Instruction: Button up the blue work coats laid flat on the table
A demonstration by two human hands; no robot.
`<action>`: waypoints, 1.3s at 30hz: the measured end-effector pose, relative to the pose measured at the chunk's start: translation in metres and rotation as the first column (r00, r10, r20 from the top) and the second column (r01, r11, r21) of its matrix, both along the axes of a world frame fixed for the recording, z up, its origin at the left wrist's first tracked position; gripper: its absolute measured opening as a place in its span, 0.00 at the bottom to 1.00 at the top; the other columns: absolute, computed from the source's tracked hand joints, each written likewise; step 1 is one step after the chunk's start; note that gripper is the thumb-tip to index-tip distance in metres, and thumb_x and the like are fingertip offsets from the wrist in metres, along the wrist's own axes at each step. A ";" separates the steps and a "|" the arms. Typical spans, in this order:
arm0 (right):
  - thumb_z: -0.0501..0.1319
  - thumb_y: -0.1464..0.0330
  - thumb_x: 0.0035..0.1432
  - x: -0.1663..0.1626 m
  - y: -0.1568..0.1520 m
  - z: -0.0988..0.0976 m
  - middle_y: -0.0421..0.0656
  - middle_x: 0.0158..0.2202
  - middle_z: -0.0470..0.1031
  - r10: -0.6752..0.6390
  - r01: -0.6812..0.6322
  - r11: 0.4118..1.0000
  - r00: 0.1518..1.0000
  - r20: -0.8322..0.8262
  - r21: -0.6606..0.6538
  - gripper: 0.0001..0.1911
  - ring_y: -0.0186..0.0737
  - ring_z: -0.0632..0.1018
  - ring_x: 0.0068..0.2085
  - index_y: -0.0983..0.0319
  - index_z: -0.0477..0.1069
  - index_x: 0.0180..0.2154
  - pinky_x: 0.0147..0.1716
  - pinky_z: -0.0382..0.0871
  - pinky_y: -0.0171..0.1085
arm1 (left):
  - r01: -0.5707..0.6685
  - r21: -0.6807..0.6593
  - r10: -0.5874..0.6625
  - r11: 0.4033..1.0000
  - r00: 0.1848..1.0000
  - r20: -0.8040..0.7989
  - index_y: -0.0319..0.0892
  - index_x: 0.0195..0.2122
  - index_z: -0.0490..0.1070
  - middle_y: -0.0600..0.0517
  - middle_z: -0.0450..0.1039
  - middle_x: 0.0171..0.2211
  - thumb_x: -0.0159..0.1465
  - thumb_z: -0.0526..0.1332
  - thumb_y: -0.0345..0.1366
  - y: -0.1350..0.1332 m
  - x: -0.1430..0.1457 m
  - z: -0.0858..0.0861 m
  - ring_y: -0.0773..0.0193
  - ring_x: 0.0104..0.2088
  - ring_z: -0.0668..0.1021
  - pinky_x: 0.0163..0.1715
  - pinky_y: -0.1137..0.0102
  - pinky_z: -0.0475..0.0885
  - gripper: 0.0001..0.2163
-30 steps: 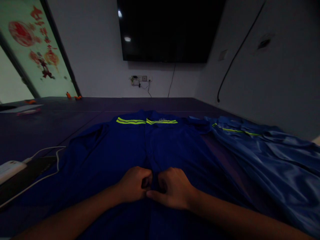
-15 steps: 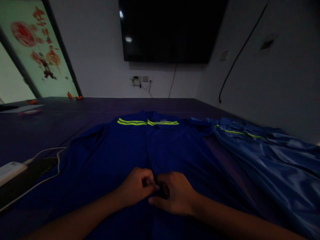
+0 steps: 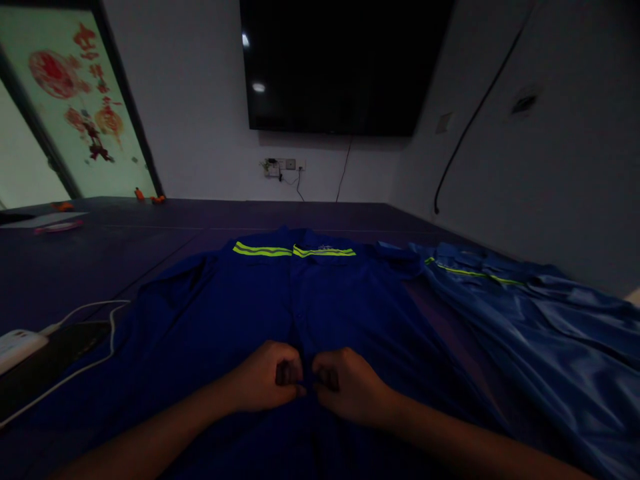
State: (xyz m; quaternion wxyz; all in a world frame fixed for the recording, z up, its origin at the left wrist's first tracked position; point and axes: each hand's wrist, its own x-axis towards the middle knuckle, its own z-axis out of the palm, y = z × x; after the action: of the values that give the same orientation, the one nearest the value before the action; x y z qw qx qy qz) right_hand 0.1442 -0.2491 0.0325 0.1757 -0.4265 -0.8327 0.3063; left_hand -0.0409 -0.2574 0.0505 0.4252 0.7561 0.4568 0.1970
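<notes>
A dark blue work shirt with yellow reflective stripes lies flat on the dark table, collar end far from me. My left hand and my right hand meet at the shirt's front placket near its lower part. Both hands are closed in pinches on the cloth at the front opening, knuckles almost touching. What lies between the fingertips is too dark to make out beyond the cloth.
A second, lighter blue shirt lies spread to the right. At the left edge rest a black phone and a white charger with a white cable. A black screen hangs on the far wall.
Both hands have slid slightly toward me along the placket and stay pinched together. The view has tilted a little.
</notes>
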 end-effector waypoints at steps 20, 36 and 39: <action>0.57 0.76 0.43 -0.003 -0.004 -0.002 0.32 0.16 0.59 0.060 -0.089 0.988 0.972 -0.226 -0.123 0.04 0.24 0.60 0.17 0.64 0.62 0.23 0.15 0.49 0.25 | -0.014 0.120 0.019 0.993 0.999 -0.043 0.38 0.22 0.66 0.57 0.64 0.21 0.46 0.56 0.25 -0.003 0.002 -0.004 0.73 0.22 0.66 0.21 0.78 0.58 0.03; 0.60 0.68 0.48 -0.003 -0.004 0.001 0.33 0.17 0.61 0.057 -0.076 0.992 0.980 -0.189 -0.098 0.06 0.26 0.62 0.19 0.64 0.65 0.26 0.16 0.51 0.26 | 0.036 0.259 -0.016 0.965 0.997 -0.077 0.39 0.23 0.65 0.57 0.64 0.21 0.48 0.55 0.25 -0.010 0.003 -0.004 0.73 0.21 0.66 0.21 0.78 0.58 0.03; 0.60 0.70 0.48 -0.003 -0.003 0.000 0.33 0.17 0.62 0.042 -0.058 0.994 0.984 -0.171 -0.095 0.05 0.25 0.63 0.19 0.64 0.65 0.26 0.16 0.51 0.26 | 0.054 0.292 -0.027 0.955 0.995 -0.094 0.38 0.23 0.65 0.57 0.64 0.21 0.49 0.56 0.26 -0.009 0.003 -0.006 0.73 0.21 0.65 0.21 0.77 0.57 0.02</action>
State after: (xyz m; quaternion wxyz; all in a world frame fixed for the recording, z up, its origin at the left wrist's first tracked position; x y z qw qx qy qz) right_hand 0.1409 -0.2519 0.0322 0.2163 -0.3862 -0.8089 0.3869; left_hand -0.0383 -0.2667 0.0446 0.2910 0.8282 0.4253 0.2203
